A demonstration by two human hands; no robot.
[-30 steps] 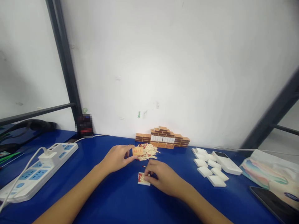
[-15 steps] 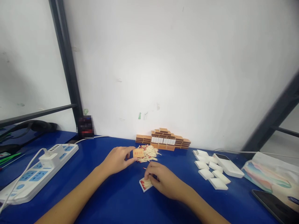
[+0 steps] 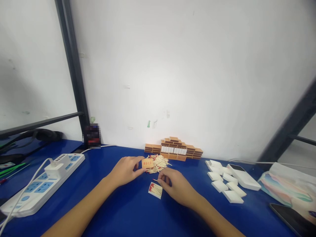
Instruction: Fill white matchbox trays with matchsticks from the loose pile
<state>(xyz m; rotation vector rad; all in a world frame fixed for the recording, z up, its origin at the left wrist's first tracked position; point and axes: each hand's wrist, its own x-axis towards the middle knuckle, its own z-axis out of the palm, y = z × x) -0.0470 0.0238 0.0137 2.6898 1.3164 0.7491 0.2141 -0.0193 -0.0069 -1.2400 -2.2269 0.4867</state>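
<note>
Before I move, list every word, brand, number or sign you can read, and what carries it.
"安全火…": matchbox sleeve in the left hand; last character blurred.
Stacked matchboxes: print too small.
Dark item: pixelated, unreadable.
Pastel packet: blue mark cut off, unreadable.
Elsewhere: nothing legible.

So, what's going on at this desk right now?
The person's left hand holds a matchbox cover in front of a loose match pile. The right hand is near an open tray with matches in it; whether it grips the single match at its fingertips isn't clear. Stacked matchboxes stand behind the pile.
</note>
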